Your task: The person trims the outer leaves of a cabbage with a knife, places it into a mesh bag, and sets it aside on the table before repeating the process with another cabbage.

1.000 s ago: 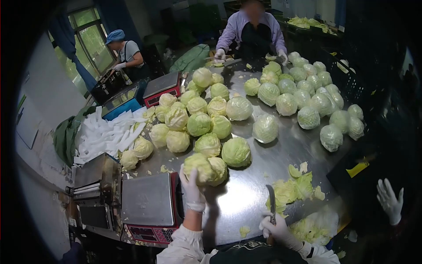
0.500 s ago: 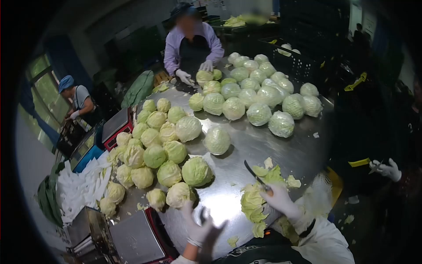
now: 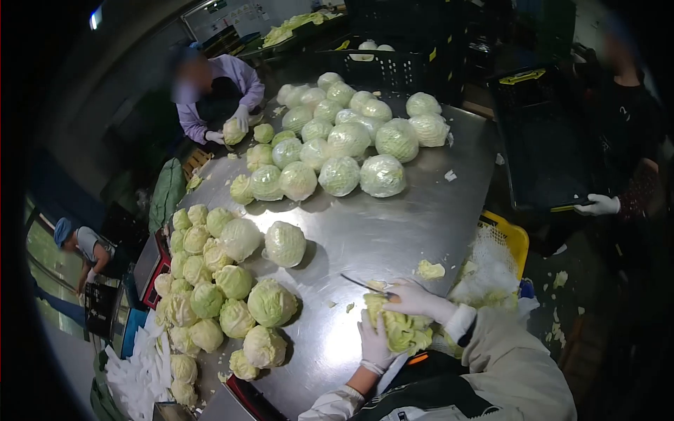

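My gloved right hand (image 3: pixel 415 297) is closed around the handle of a knife (image 3: pixel 359 282), whose dark blade points left over the steel table (image 3: pixel 337 245). Beneath and in front of it lies a bunch of loose green cabbage leaves (image 3: pixel 406 331) at the table's near edge. From the left, my gloved left hand (image 3: pixel 375 344) grips these leaves, its fingers partly hidden against them. Unwrapped cabbages (image 3: pixel 272 302) are heaped left of my hands. Beyond stand two cabbages in white foam netting, one of them a netted cabbage (image 3: pixel 285 244) nearer the middle.
Film-wrapped cabbages (image 3: pixel 382 175) cover the far table. A co-worker in a lilac top (image 3: pixel 239 77) handles a cabbage there. At right, another person's gloved hand (image 3: pixel 599 205) holds a black crate (image 3: pixel 544 140). A yellow bin (image 3: pixel 514 242) with netting stands by my right arm. Scales line the left edge.
My left hand has moved right, from beside the unwrapped cabbages onto the loose leaves. The leaves are gathered nearer me. The view has turned right, and the black crate at right now shows clearly.
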The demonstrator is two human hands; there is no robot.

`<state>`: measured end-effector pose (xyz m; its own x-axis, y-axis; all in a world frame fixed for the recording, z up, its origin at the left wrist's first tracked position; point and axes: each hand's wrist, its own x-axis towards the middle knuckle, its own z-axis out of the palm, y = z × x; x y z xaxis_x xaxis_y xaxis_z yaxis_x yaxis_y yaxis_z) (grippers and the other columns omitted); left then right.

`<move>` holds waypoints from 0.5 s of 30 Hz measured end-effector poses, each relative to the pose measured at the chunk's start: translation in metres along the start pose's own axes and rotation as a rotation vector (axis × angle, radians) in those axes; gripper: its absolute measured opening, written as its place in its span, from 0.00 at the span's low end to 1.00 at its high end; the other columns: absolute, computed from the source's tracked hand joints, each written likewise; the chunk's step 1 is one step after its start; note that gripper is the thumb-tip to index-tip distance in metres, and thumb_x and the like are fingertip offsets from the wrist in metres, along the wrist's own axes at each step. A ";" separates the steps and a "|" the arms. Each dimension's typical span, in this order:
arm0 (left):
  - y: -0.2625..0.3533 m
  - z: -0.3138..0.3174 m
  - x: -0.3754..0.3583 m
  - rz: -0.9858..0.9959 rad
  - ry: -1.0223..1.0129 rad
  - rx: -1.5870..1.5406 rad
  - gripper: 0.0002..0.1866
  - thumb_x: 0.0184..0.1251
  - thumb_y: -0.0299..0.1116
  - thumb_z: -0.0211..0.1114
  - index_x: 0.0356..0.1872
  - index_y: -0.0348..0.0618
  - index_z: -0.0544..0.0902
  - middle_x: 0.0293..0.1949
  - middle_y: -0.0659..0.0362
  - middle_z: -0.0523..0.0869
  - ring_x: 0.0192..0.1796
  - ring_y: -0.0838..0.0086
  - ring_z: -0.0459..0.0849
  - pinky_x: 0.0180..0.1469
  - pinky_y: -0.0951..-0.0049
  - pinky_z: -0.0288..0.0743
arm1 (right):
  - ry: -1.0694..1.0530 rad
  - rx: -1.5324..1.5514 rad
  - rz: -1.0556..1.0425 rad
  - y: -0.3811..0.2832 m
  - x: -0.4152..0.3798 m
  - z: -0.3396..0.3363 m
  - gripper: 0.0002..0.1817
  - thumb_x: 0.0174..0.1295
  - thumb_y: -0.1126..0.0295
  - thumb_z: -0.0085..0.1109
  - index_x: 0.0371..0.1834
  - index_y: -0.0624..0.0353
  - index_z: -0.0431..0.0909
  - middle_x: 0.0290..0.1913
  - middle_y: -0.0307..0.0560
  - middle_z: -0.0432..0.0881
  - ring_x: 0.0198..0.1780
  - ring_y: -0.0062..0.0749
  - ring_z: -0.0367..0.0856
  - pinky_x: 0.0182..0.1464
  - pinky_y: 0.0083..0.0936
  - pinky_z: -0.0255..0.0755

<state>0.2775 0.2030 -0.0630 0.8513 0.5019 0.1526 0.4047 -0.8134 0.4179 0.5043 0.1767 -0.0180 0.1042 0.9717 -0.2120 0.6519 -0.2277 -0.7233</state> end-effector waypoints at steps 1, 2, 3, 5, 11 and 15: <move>0.009 0.010 0.009 0.055 -0.063 -0.083 0.73 0.46 0.74 0.75 0.82 0.34 0.48 0.75 0.17 0.50 0.77 0.22 0.52 0.76 0.31 0.49 | 0.092 0.015 0.041 0.019 -0.020 -0.003 0.33 0.63 0.44 0.64 0.65 0.56 0.83 0.67 0.63 0.79 0.72 0.55 0.71 0.76 0.43 0.61; 0.023 0.016 0.019 0.064 -0.074 -0.084 0.73 0.46 0.74 0.75 0.82 0.34 0.48 0.75 0.17 0.50 0.77 0.22 0.52 0.76 0.31 0.49 | 0.185 0.032 0.082 0.040 -0.039 -0.008 0.31 0.63 0.48 0.67 0.64 0.57 0.83 0.65 0.63 0.80 0.69 0.53 0.75 0.73 0.41 0.67; 0.043 0.018 0.029 0.182 -0.184 -0.091 0.71 0.47 0.73 0.75 0.83 0.36 0.50 0.76 0.19 0.50 0.78 0.23 0.51 0.77 0.31 0.48 | 0.291 0.049 0.099 0.060 -0.060 -0.016 0.29 0.62 0.51 0.68 0.60 0.59 0.84 0.62 0.62 0.82 0.66 0.53 0.78 0.69 0.41 0.70; 0.071 0.008 0.049 0.311 -0.303 -0.097 0.69 0.48 0.72 0.76 0.83 0.39 0.52 0.77 0.21 0.49 0.80 0.25 0.50 0.78 0.32 0.47 | 0.475 0.082 0.132 0.101 -0.104 -0.033 0.25 0.61 0.55 0.69 0.56 0.62 0.84 0.55 0.58 0.85 0.59 0.49 0.82 0.64 0.39 0.74; 0.032 -0.025 0.085 0.037 -0.029 -0.002 0.54 0.59 0.64 0.71 0.81 0.42 0.61 0.79 0.29 0.54 0.80 0.29 0.51 0.77 0.27 0.41 | 0.723 0.481 0.406 0.125 -0.181 -0.053 0.21 0.64 0.64 0.69 0.56 0.66 0.83 0.51 0.49 0.89 0.53 0.33 0.86 0.59 0.30 0.77; -0.044 -0.015 0.101 -0.527 0.150 0.249 0.49 0.67 0.65 0.63 0.75 0.31 0.65 0.75 0.26 0.58 0.77 0.25 0.52 0.75 0.23 0.38 | 0.765 0.639 0.382 0.110 -0.187 -0.035 0.19 0.65 0.71 0.68 0.57 0.68 0.82 0.52 0.48 0.89 0.54 0.30 0.86 0.60 0.28 0.76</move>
<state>0.3402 0.2937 -0.0524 0.4654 0.8776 0.1145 0.8409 -0.4789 0.2520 0.5824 -0.0276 -0.0348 0.8070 0.5595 -0.1892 -0.0152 -0.3007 -0.9536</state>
